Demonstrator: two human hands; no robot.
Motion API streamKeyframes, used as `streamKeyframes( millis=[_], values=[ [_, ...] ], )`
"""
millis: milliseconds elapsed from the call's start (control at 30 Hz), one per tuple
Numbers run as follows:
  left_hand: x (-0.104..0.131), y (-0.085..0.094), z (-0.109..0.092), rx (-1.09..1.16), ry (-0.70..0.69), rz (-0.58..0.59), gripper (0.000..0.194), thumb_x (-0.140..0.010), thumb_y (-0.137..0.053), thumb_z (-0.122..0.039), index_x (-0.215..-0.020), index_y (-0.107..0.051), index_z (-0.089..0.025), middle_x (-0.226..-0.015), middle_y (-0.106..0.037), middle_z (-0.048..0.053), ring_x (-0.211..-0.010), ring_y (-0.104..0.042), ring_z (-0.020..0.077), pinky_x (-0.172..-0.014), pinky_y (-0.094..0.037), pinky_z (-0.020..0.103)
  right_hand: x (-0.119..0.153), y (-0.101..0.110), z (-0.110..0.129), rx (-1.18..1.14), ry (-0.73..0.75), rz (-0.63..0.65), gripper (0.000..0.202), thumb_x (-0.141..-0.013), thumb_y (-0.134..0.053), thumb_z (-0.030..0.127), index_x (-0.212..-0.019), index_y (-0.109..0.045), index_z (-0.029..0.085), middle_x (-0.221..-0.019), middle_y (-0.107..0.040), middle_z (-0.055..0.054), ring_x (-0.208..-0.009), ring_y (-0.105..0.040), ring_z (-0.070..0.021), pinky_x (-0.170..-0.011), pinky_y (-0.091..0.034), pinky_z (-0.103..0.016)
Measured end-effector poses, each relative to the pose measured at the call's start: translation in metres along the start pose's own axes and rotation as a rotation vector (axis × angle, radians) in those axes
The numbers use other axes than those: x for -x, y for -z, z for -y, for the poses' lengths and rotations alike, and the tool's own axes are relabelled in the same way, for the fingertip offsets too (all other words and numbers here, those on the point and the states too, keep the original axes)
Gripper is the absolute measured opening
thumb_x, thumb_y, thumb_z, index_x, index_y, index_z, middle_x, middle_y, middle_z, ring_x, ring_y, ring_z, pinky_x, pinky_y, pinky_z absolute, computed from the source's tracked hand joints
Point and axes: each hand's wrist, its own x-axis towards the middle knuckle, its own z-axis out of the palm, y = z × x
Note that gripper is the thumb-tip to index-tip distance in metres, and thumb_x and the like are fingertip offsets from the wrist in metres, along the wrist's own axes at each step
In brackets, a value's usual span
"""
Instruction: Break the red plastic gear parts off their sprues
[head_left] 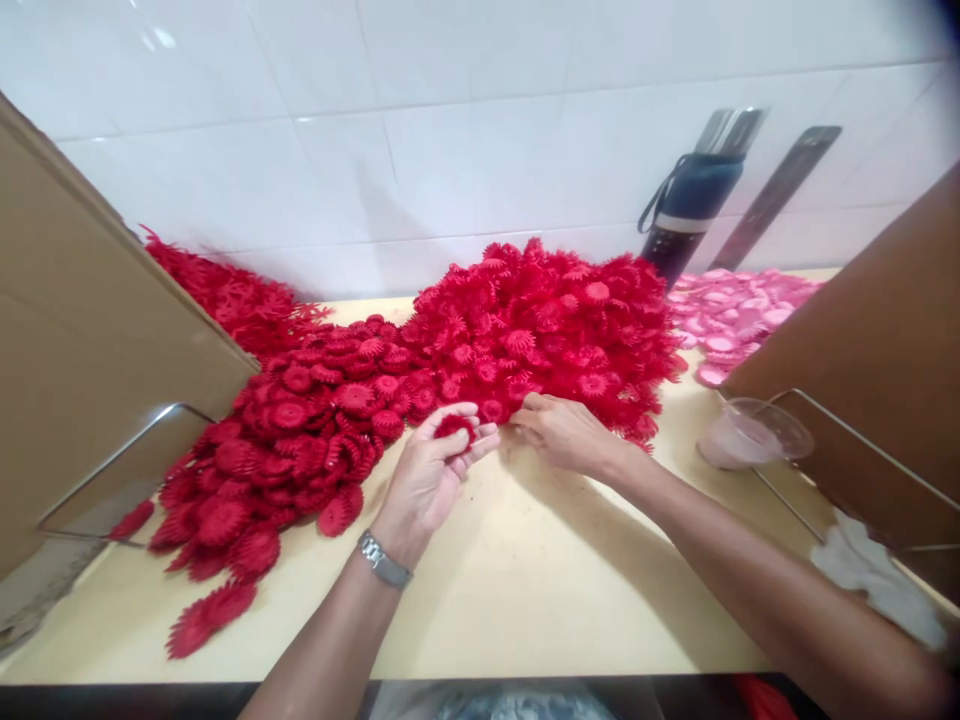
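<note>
My left hand (pixel 442 460), with a metal watch at its wrist, holds a small red artificial flower piece (pixel 454 430) between thumb and fingers, palm turned up. Just right of it, my right hand (pixel 559 430) is closed at the front edge of a large heap of fluffy red flower pieces (pixel 540 320). Its fingertips touch or nearly touch the heap, and whatever they pinch is hidden. To the left spreads a pile of flatter, round red flower pieces (pixel 292 430) with notched rims.
Cardboard panels (pixel 97 300) flank the pale table (pixel 480 600). Loose red petals (pixel 225 300) lie back left. At the right are a dark flask (pixel 686 205), a metal ruler (pixel 780 190), pink flower pieces (pixel 735 310), a clear plastic cup (pixel 739 440) and crumpled white tissue (pixel 870 570).
</note>
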Motion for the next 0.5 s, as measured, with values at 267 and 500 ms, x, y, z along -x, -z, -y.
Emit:
streamKeyframes(
  millis=[267, 500],
  values=[
    [-0.005, -0.006, 0.004, -0.143, 0.025, 0.043, 0.021, -0.071, -0.055, -0.001, -0.089, -0.058, -0.010, -0.077, -0.068, 0.009, -0.064, -0.067, 0.0167, -0.066, -0.055, 0.030, 0.011, 0.002, -0.010, -0.479, 0.005, -0.212, 0.023, -0.084, -0.045, 0.018, -0.085, -0.068, 0.017, -0.076, -0.064, -0.003, -0.066, -0.056, -0.0126, -0.060, -0.040, -0.021],
    [-0.010, -0.011, 0.012, -0.181, 0.061, 0.078, 0.008, -0.071, -0.058, -0.008, -0.079, -0.058, -0.010, -0.064, -0.067, 0.007, -0.053, -0.064, 0.0159, -0.053, -0.053, 0.026, 0.015, 0.007, -0.003, -0.513, 0.041, -0.218, 0.023, -0.085, -0.045, 0.019, -0.080, -0.067, 0.016, -0.077, -0.064, -0.003, -0.067, -0.056, -0.0119, -0.061, -0.041, -0.021]
  ],
)
